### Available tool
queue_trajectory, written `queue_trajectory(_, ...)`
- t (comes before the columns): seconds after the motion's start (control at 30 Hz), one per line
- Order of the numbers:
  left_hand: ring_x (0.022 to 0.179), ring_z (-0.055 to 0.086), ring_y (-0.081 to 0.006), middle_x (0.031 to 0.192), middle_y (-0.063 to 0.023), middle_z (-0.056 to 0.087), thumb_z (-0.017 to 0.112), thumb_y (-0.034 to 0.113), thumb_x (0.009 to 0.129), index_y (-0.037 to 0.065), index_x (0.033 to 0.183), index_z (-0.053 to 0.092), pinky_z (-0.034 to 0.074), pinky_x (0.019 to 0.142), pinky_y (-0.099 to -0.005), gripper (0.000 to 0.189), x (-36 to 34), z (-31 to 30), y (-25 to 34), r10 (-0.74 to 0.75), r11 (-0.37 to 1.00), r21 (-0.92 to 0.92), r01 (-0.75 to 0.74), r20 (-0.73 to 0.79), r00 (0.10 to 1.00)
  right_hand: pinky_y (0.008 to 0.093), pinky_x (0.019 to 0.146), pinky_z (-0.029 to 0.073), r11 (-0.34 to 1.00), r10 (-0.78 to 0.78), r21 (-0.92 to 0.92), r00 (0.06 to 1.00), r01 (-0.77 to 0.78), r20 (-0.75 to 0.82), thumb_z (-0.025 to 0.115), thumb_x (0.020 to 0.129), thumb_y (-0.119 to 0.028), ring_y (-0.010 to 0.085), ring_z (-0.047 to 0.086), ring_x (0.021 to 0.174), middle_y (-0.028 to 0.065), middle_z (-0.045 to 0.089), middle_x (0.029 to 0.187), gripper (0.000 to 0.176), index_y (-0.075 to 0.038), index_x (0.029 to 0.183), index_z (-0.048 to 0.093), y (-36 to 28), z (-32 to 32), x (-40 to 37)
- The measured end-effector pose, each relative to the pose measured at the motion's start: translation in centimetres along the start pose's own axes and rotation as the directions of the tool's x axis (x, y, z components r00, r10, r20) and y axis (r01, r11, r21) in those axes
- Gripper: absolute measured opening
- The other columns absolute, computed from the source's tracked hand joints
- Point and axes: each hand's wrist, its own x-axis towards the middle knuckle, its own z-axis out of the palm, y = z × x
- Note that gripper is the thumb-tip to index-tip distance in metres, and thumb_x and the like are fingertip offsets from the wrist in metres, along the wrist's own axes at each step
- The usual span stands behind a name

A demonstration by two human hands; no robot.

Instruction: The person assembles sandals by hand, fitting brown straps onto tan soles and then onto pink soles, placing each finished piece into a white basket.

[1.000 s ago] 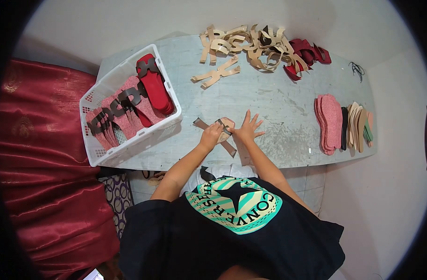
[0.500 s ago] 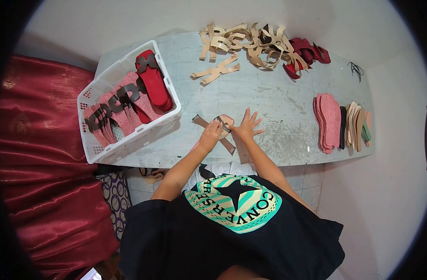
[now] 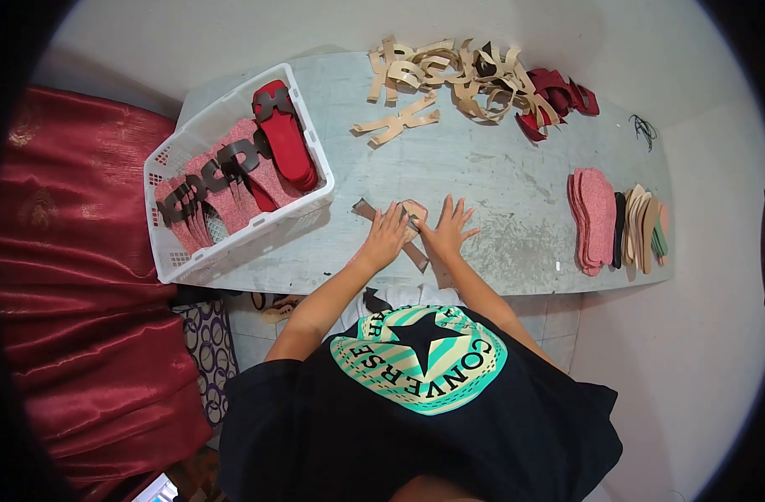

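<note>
A dark brown cross-shaped sandal strap lies over a beige-and-pink sandal sole near the table's front edge. Its ends stick out to the upper left and lower right. My left hand rests flat on the strap and sole, fingers stretched forward, covering much of both. On the other side, my right hand is spread wide, its thumb touching the strap's middle and its fingers over the table. Most of the sole's lower part is hidden under my left hand.
At left stands a white plastic basket holding red and pink soles with dark straps. Beige straps and red pieces lie along the back of the table. Stacked pink soles and other soles sit at right.
My left hand has gone from pinching at the strap to lying flatter with its fingers extended. The right hand stays spread, its thumb still at the strap. The whole view has shifted slightly.
</note>
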Motion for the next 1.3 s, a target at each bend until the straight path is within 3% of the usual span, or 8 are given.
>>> queue_trajectory(0.13,0.133,0.021,-0.0345,0.139,-0.0205,0.029,0.051,0.026,0.085,0.002,0.126,0.046,0.018,0.106,-0.0518,0.047,0.5,-0.9,-1.2,0.066,0.998,0.002,-0.066,0.041,0.997,0.0728,0.092,-0.007,0.998,-0.036,-0.042,0.999,0.036,-0.004,0.057,0.071,-0.064,0.0457,-0.005,0.134,0.0219,0.006,0.147,0.097,-0.009,0.141,0.019,0.6,0.3,-0.1)
queue_trajectory(0.33,0.135,0.015,-0.0335,0.145,-0.0183,0.021,0.05,0.054,0.08,0.007,0.129,0.046,0.011,0.106,-0.0568,0.068,1.6,-4.0,-2.8,0.153,0.987,-0.094,-0.134,0.23,0.961,0.0728,0.092,-0.006,0.99,-0.109,-0.093,0.994,0.108,-0.012,0.054,0.073,-0.064,0.0463,-0.004,0.134,0.0224,0.008,0.146,0.093,-0.008,0.14,0.023,1.6,0.4,-0.3)
queue_trajectory(0.4,0.137,0.011,-0.0317,0.147,-0.0154,0.016,0.053,0.07,0.068,0.008,0.13,0.046,0.009,0.105,-0.0592,0.088,2.3,-4.3,-3.2,0.207,0.975,0.0,-0.223,0.372,0.905,0.0724,0.093,-0.005,0.99,-0.111,-0.085,0.994,0.109,-0.014,0.054,0.074,-0.063,0.0465,-0.003,0.133,0.0226,0.009,0.146,0.091,-0.008,0.14,0.023,2.0,0.3,-0.6)
queue_trajectory(0.5,0.138,0.005,-0.0298,0.15,-0.0108,0.008,0.059,0.076,0.052,0.012,0.131,0.046,0.007,0.105,-0.0599,0.102,3.3,-4.9,-2.9,0.24,0.933,0.132,-0.335,0.465,0.852,0.0714,0.094,-0.005,0.983,-0.17,-0.068,0.985,0.169,-0.017,0.054,0.076,-0.06,0.0468,-0.002,0.133,0.0232,0.01,0.146,0.088,-0.007,0.139,0.024,2.8,-0.4,-1.2)
queue_trajectory(0.7,0.139,-0.001,-0.0284,0.151,-0.0066,-0.004,0.076,0.062,0.039,0.026,0.133,0.042,0.008,0.107,-0.0576,0.106,6.4,-7.6,-2.9,0.179,0.89,0.162,-0.425,0.736,0.653,0.0697,0.096,-0.005,0.885,-0.443,-0.14,0.895,0.445,0.047,0.058,0.075,-0.056,0.0467,0.001,0.133,0.0214,0.015,0.145,0.082,-0.011,0.138,0.03,6.1,-2.7,-3.2)
queue_trajectory(0.83,0.139,-0.001,-0.0277,0.151,-0.005,-0.005,0.082,0.052,0.038,0.03,0.133,0.041,0.008,0.107,-0.057,0.106,6.9,-6.7,-2.8,0.203,0.829,0.225,-0.512,0.733,0.65,0.0692,0.097,-0.006,0.813,-0.528,-0.187,0.833,0.552,0.163,0.061,0.07,-0.058,0.045,0.002,0.134,0.0193,0.017,0.145,0.084,-0.015,0.137,0.033,8.1,-3.9,-4.4)
queue_trajectory(0.93,0.139,0.0,-0.0278,0.151,-0.0037,-0.006,0.084,0.048,0.039,0.031,0.134,0.04,0.008,0.107,-0.0581,0.106,7.0,-6.7,-3.2,0.211,0.827,0.213,-0.52,0.74,0.639,0.0691,0.097,-0.006,0.844,-0.492,-0.172,0.861,0.509,0.132,0.065,0.065,-0.06,0.0442,0.002,0.134,0.019,0.017,0.145,0.09,-0.017,0.137,0.033,8.3,-4.2,-4.9)
queue_trajectory(1.3,0.139,0.004,-0.0285,0.151,-0.003,-0.005,0.083,0.045,0.042,0.035,0.134,0.038,0.01,0.106,-0.0591,0.103,5.9,-5.5,-3.6,0.151,0.921,0.158,-0.355,0.696,0.702,0.0702,0.097,-0.003,0.775,-0.594,-0.133,0.784,0.618,0.182,0.07,0.056,-0.062,0.0445,0.003,0.134,0.0174,0.018,0.145,0.098,-0.018,0.136,0.035,6.9,-2.9,-2.7)
